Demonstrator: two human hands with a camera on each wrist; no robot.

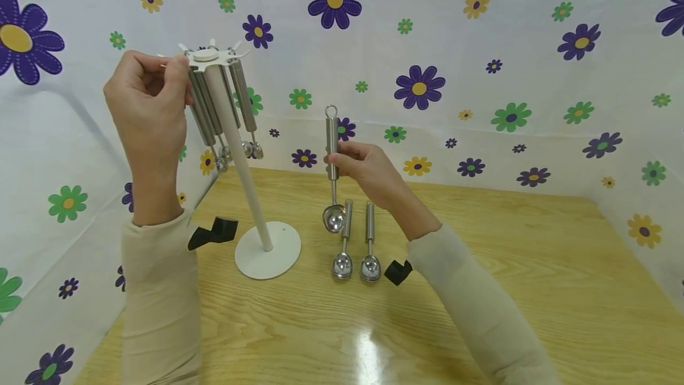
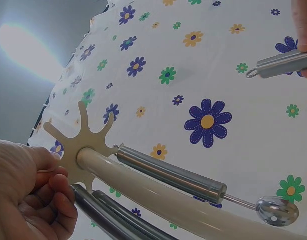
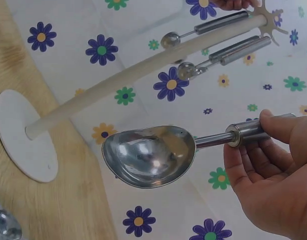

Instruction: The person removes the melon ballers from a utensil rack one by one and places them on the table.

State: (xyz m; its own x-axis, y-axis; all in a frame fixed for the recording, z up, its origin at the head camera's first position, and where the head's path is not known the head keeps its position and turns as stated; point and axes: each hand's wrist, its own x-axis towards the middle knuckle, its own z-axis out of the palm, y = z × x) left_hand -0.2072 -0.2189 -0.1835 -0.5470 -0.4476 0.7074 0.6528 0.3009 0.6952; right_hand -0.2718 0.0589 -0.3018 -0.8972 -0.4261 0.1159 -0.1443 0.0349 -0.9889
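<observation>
My right hand [image 1: 374, 174] grips the metal handle of an ice cream scoop [image 1: 332, 135], held upright above the table with its ring on top and its bowl down. In the right wrist view, the hollow bowl [image 3: 148, 155] faces the camera. My left hand [image 1: 149, 94] pinches one prong of the hooked top of a white utensil stand [image 1: 235, 129]. Several metal scoops [image 1: 244, 97] hang from its hooks, bowls down. Two more, a left scoop [image 1: 342, 265] and a right scoop [image 1: 370, 267], lie side by side on the table.
The stand's round white base [image 1: 283, 260] sits on a wooden table [image 1: 481, 290]. Behind and at the sides hangs a white flower-print cloth [image 1: 363, 52]. Black pieces [image 1: 398, 272] stick out near both sleeves.
</observation>
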